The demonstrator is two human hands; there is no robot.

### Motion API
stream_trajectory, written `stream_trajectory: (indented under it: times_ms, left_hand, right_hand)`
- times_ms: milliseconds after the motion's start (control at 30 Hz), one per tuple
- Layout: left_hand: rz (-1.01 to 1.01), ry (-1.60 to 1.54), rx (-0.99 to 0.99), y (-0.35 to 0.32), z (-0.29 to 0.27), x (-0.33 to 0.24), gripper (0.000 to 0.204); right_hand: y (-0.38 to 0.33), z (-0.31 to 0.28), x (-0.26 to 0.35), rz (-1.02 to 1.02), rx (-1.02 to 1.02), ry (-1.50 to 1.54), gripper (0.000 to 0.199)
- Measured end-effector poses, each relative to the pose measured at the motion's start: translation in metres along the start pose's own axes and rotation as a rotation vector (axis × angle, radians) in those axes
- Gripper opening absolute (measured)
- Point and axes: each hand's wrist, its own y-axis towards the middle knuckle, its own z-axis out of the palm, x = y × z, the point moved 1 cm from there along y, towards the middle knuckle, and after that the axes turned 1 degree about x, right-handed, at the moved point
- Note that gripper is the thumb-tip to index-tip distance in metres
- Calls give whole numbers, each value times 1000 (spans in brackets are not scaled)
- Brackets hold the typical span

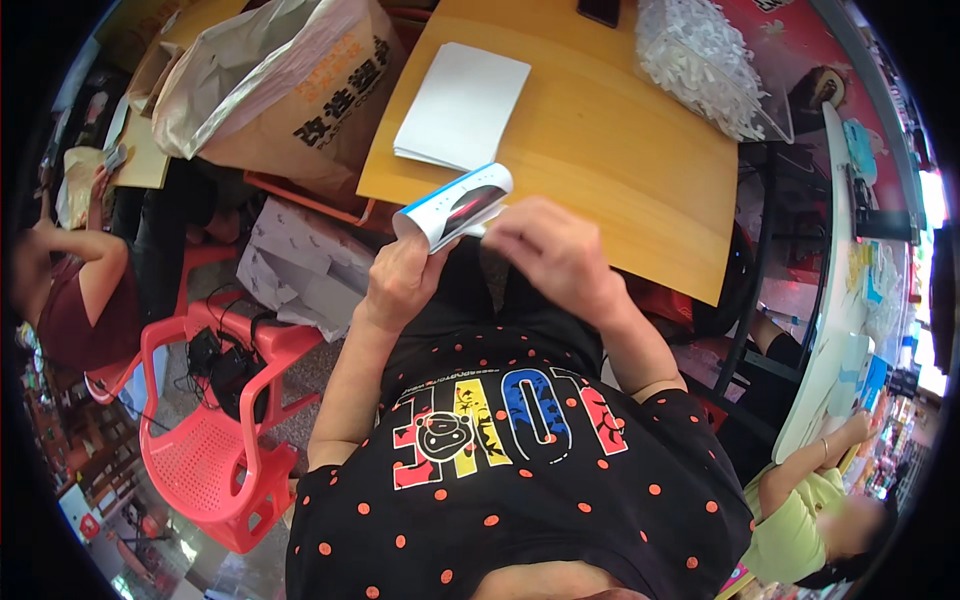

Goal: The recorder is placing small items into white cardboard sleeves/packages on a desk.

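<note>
Left hand point(400, 280): closed around the lower left end of a curled sheet point(455, 207), which is gripped between thumb and fingers, at the middle of the frame.
Right hand point(560, 250): held just right of the left hand, with the fingers bent in toward the sheet's right end; whether the paper is pinched or only approached cannot be told.
Curled sheet: bent over into a loose roll near the table's lower left edge; a blue border and a dark picture with red are shown on its white surface.
Wooden table point(630, 190): spread across the upper middle of the frame.
White paper stack point(465, 105): laid on the table's left part, just above the curled sheet.
Clear container point(780, 105): set at the table's upper right and heaped with white paper strips point(695, 60).
Dark flat object point(598, 10): cut off by the top edge.
Beige bag point(260, 125): stood left of the table, upper left.
Red chair point(200, 460): placed lower left, with black cables point(235, 375) laid on it.
Other people: one in a maroon top point(90, 300) is seen at far left, one in a yellow-green top point(795, 525) at lower right.
</note>
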Motion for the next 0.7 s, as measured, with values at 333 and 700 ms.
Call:
stream_trajectory:
  times_ms: [333,700]
  left_hand:
    - [-378,-511,-30,10,-3,-6,21]
    - [-995,-1280,-351,25,-8,-1,21]
  right_hand:
    - [63,-106,-1,-179,-396,-92,6]
    - [78,-139,-118,45,-519,-485,15]
